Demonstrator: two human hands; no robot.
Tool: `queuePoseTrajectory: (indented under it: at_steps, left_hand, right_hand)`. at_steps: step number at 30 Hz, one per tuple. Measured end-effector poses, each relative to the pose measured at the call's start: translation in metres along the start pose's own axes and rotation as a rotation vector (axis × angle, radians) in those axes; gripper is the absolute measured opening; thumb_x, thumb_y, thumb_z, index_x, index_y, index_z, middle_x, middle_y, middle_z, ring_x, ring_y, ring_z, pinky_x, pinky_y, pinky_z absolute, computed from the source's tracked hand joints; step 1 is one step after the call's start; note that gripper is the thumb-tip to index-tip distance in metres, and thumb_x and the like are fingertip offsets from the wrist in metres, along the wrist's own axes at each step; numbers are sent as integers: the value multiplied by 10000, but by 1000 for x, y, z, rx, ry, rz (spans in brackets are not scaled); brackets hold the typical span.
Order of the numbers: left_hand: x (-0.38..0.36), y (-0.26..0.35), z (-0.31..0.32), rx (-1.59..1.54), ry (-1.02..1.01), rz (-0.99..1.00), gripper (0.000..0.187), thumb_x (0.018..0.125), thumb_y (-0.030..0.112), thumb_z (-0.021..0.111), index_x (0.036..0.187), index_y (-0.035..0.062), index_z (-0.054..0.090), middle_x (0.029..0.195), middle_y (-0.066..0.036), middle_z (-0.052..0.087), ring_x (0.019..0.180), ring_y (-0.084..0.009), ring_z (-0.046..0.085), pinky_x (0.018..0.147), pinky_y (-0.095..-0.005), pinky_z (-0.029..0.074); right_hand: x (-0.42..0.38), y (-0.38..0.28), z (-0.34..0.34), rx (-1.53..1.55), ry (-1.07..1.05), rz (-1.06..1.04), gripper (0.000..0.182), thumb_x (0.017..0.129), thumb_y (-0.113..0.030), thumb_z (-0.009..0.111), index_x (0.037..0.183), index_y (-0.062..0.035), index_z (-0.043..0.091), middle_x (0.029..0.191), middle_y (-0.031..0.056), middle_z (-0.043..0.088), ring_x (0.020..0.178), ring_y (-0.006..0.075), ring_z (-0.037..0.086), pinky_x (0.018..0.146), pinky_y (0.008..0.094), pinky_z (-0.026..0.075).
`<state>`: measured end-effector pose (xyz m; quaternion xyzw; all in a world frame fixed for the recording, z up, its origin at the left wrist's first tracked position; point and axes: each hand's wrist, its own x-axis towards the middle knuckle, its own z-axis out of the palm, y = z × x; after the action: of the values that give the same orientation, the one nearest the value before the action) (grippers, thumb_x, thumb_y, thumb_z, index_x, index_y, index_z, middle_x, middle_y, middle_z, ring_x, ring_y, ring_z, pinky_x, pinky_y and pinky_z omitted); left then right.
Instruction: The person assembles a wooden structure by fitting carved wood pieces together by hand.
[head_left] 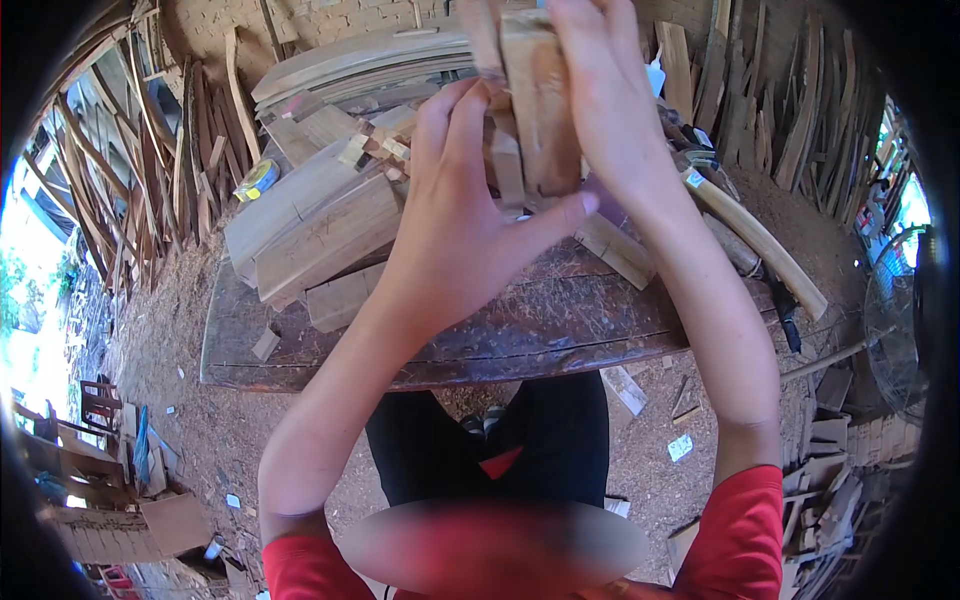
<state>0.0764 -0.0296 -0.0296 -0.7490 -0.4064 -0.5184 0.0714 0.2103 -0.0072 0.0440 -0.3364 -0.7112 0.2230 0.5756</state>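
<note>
A thick wooden block (543,115) is raised over the far part of the workbench, with its long side running away from me. My right hand (608,105) grips it from the right; its fingertips reach past the top of the view. Around the block's near left side curves my left hand (455,205). Its fingers are bent against the left edge, and the thumb stretches to the lower right corner. Part of the left fingertips is hidden. Under the hands, more cut wood pieces (615,250) lie on the dark workbench (470,345).
Long planks (330,240) and a pile of small wood offcuts (378,145) cover the bench's left side. A yellow tape roll (257,180) sits at its left edge. A pale curved stick (765,245) juts past the right edge. A standing fan (895,320) is at far right.
</note>
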Motion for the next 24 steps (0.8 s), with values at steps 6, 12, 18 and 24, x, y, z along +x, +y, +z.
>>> queuePoseTrajectory:
  at_steps: [6,12,18,24]
  left_hand:
    - [24,-16,9,-386,119,-324,565,742,206,824,1157,-79,567,1020,-218,690,996,-325,675,897,-401,510]
    - [44,-51,11,-594,299,-530,423,797,165,769,1116,-72,628,957,-157,725,851,-192,692,786,-312,525]
    - [57,-83,-29,-962,330,-635,462,853,265,765,1152,-56,620,1093,-102,695,1012,-160,656,926,-288,484]
    - [45,-91,-50,-1201,414,-621,404,937,246,664,1260,16,585,1206,-88,672,1129,-207,640,1009,-353,494]
  right_hand:
    - [28,4,23,-232,-17,36,903,978,-670,397,1495,48,219,1362,353,513,1293,455,507,1096,493,386]
    - [47,-38,41,-462,-204,197,848,1010,-625,329,1505,54,213,1361,360,507,1255,426,551,1054,475,449]
    - [60,-37,28,-508,-53,-61,639,1049,-499,357,1397,33,423,1172,316,616,1130,369,611,1020,449,467]
    - [95,93,14,-388,-317,-224,501,982,-425,549,1345,-80,557,1210,186,595,1155,256,584,1010,381,436]
